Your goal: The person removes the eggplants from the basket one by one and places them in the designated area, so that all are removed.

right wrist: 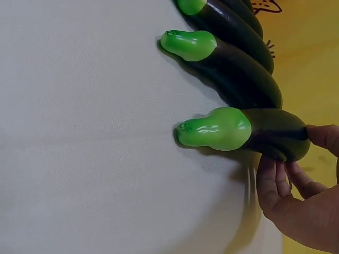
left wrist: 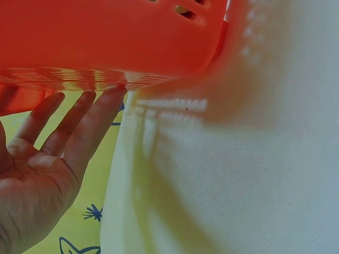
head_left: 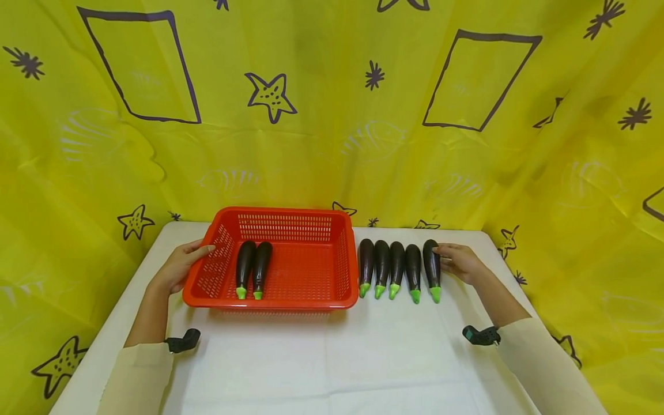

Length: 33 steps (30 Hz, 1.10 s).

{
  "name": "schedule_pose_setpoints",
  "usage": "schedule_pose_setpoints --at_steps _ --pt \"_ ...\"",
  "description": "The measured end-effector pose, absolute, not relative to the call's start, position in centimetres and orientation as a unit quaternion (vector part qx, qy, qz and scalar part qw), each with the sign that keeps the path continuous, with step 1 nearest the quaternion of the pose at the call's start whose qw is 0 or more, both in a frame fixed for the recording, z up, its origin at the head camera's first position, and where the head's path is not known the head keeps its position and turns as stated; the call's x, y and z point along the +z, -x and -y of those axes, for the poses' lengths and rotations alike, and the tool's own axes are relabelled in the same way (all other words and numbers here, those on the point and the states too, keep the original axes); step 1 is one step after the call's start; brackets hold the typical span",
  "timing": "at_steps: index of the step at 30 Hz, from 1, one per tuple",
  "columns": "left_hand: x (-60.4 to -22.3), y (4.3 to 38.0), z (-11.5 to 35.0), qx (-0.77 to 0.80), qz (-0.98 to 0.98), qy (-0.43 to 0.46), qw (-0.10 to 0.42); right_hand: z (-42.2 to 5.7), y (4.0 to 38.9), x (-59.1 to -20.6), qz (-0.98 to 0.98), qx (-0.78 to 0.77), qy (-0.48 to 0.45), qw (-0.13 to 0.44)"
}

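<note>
Beyond open white cloth [head_left: 332, 363], right hand [head_left: 460, 263] pinches long dark eggplant [head_left: 432, 265]; left hand [head_left: 177, 267] grips edge of red plastic basket [head_left: 301, 271].

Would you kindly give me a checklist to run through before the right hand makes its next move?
1. Left hand steadying the red basket: ok, thumb over its left rim.
2. Right hand on the rightmost eggplant: ok, thumb and fingers at its rounded end.
3. Room in the basket: ok, bare floor shows right of the two eggplants inside.
4. Rightmost eggplant free of its neighbour: cannot tell at the rounded ends; the green tips stand apart.
5. Basket flat on the table: cannot tell, its base is mostly hidden.
</note>
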<state>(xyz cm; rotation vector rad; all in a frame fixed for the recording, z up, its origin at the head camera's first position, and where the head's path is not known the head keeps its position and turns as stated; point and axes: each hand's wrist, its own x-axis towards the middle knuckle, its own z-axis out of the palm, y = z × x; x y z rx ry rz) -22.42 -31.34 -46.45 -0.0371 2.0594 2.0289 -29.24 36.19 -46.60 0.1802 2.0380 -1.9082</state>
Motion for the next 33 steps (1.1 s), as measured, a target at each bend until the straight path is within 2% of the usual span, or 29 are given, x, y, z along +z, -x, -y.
schedule_pose_setpoints --at_steps 33 --pt "-46.42 22.28 31.25 0.695 -0.708 0.016 0.124 -35.92 28.96 -46.73 -0.77 -0.616 -0.068 0.155"
